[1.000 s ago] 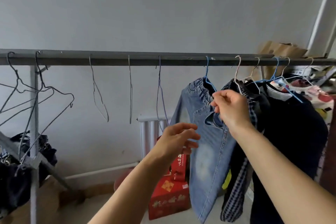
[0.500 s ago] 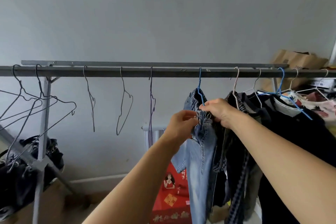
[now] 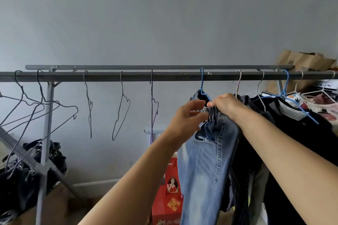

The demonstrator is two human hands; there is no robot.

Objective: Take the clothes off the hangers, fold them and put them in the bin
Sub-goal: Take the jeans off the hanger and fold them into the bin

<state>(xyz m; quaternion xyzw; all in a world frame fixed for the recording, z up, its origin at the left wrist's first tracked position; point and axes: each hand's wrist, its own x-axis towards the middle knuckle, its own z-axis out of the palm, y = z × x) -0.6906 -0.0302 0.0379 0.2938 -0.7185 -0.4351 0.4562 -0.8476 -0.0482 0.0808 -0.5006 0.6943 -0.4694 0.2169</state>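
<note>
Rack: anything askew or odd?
Yes. Far left on the rail, two empty wire hangers hang splayed and overlapping, tilted well off vertical. The jeans waistband is bunched on the blue hanger where the right hand grips it.

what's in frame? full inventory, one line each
rail: 1, grey metal, across the frame on a grey stand
bare hangers: about five, grey and purple wire, left half of the rail
blue hanger: 1, on the rail at centre, carrying the jeans
jeans: 1, blue denim, hanging at centre
dark clothes: several, black or navy, on hangers right of the jeans
patterned clothes: red and white, far right
red box: 1, on the floor behind the jeans
cardboard: brown, upper right, behind the rail
dark pile: black, lower left
left hand: at the waistband, grip unclear
right hand: grips the waistband
</note>
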